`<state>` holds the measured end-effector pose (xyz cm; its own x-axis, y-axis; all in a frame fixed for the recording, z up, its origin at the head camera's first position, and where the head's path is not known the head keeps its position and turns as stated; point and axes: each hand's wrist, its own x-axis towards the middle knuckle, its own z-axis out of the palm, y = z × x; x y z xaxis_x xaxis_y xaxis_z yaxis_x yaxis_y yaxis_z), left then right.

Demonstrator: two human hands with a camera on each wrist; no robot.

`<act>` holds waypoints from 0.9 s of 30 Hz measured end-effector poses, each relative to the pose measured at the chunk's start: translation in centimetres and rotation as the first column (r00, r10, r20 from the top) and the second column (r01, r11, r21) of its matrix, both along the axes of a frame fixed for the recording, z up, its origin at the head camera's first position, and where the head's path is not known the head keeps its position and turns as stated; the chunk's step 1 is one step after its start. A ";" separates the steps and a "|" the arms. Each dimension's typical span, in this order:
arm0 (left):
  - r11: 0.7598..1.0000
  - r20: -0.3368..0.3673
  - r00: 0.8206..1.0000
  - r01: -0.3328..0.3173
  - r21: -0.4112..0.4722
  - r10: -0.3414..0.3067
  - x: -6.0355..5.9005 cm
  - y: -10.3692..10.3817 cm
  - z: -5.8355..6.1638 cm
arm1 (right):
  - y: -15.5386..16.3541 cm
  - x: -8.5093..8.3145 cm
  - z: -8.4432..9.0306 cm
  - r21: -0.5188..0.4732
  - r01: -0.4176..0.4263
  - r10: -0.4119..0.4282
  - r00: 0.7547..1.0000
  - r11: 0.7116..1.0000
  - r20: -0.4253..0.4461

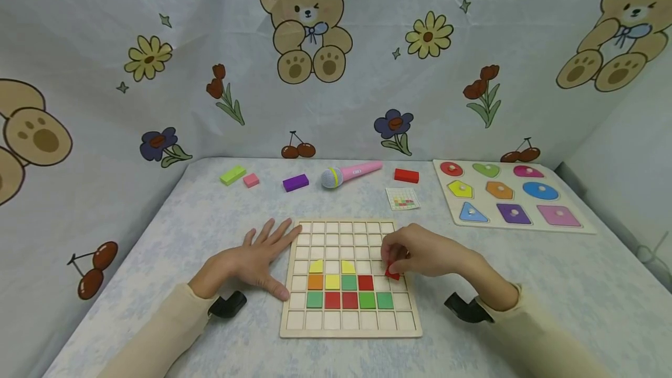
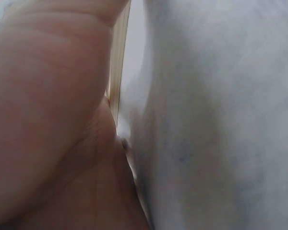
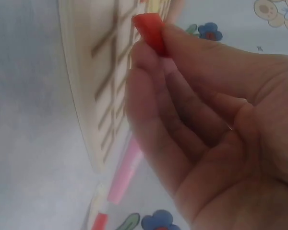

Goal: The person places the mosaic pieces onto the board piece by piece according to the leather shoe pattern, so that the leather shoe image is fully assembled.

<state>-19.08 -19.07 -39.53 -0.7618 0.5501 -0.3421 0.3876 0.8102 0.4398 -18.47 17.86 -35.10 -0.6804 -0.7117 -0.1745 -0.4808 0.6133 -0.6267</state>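
A wooden grid board (image 1: 350, 334) lies flat, with several coloured tiles in its squares: two yellow rounded pieces (image 1: 316, 266) above rows of orange (image 1: 315, 282), yellow, green (image 1: 367, 300) and red (image 1: 365, 283). Above the board's right side, my right hand (image 1: 427, 249) pinches a small red tile (image 3: 151, 31) between thumb and fingertips. The tile is tilted and overlaps the right-hand squares in the head view. My left hand (image 1: 257, 261) rests with fingers spread on the table, thumb and fingertips at the board's left edge. Palm skin fills much of the left wrist view.
Behind the board lie a small pattern card (image 1: 403, 199), a pink toy microphone (image 1: 352, 174), and green (image 1: 233, 175), pink (image 1: 251, 180), purple (image 1: 296, 183) and red (image 1: 406, 175) blocks. A knobbed shape puzzle (image 1: 457, 214) stands at the back right. A printed cloth (image 1: 362, 109) hangs behind.
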 end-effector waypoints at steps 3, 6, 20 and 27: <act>1.000 0.001 1.000 -0.001 0.002 0.001 0.1 0.0 0.0 | -0.7 0.3 -0.4 -0.010 -0.006 0.006 1.000 1.000 0.013; 1.000 0.001 1.000 -0.003 0.001 0.003 0.2 0.0 0.1 | -1.2 0.4 -0.8 -0.020 -0.004 0.004 1.000 1.000 0.019; 1.000 0.006 1.000 -0.005 0.009 0.005 0.3 -0.2 0.0 | -1.7 0.7 -1.6 0.018 -0.033 0.033 0.999 0.999 -0.007; 1.000 0.005 1.000 -0.001 0.004 0.001 0.3 -0.2 0.0 | -1.7 0.9 -1.5 0.040 -0.046 0.048 0.998 0.998 -0.041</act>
<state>-18.73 -19.23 -39.49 -0.7607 0.5508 -0.3435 0.3848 0.8088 0.4447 -17.59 16.16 -36.62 -0.6538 -0.7362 -0.1751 -0.5347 0.6131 -0.5815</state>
